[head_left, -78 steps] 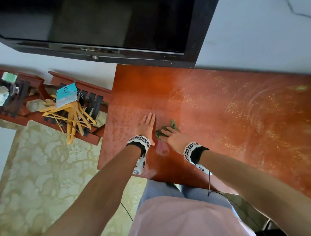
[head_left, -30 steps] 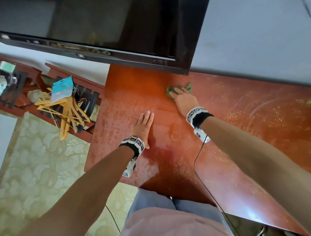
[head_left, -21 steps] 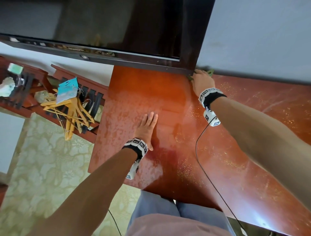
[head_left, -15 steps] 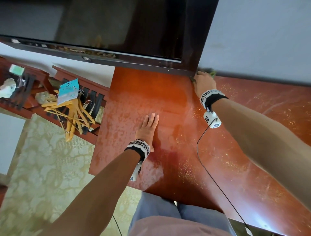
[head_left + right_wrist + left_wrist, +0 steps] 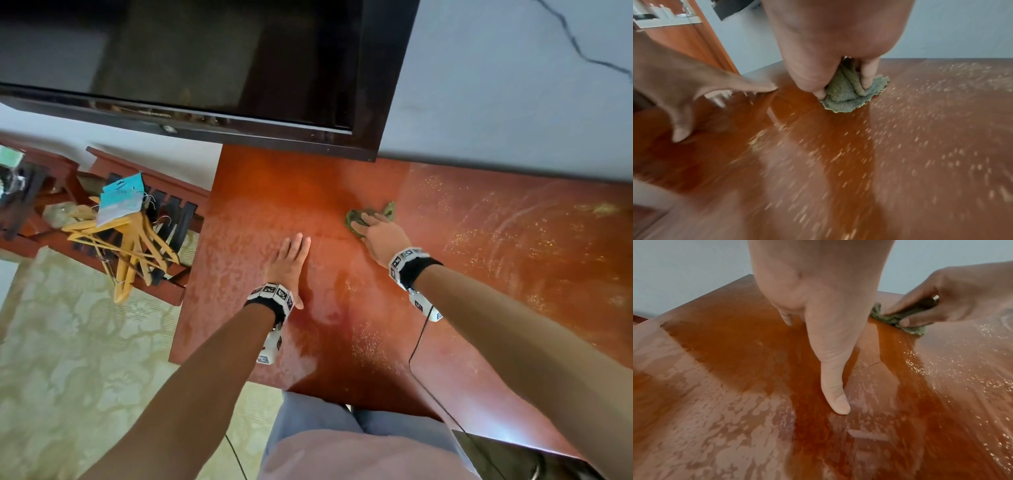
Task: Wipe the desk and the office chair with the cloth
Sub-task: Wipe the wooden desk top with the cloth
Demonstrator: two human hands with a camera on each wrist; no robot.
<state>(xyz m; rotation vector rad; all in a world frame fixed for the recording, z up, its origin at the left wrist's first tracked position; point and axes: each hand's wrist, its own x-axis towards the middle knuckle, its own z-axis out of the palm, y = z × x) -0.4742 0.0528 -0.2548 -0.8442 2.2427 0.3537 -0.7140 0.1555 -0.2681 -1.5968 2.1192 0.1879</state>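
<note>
Right hand (image 5: 380, 236) wiping reddish-brown wooden table (image 5: 496, 274).
Grip pinches crumpled green cloth (image 5: 846, 94) against table; left hand (image 5: 289, 263) flat, fingers spread.

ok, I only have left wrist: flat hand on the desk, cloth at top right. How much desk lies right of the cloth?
Observer: Most of it. In the head view the desk right of the cloth is speckled and streaked with dust to the frame's edge.
Operator: How is the cloth held?
Observer: Right wrist view shows it bunched into a wad. The right hand has its fingers curled into the folds and presses it on the wood.
Operator: Anything over the back edge?
Observer: A dark television hangs over the desk's left rear. The cloth sits in front of its lower right corner, apart from it.
</note>
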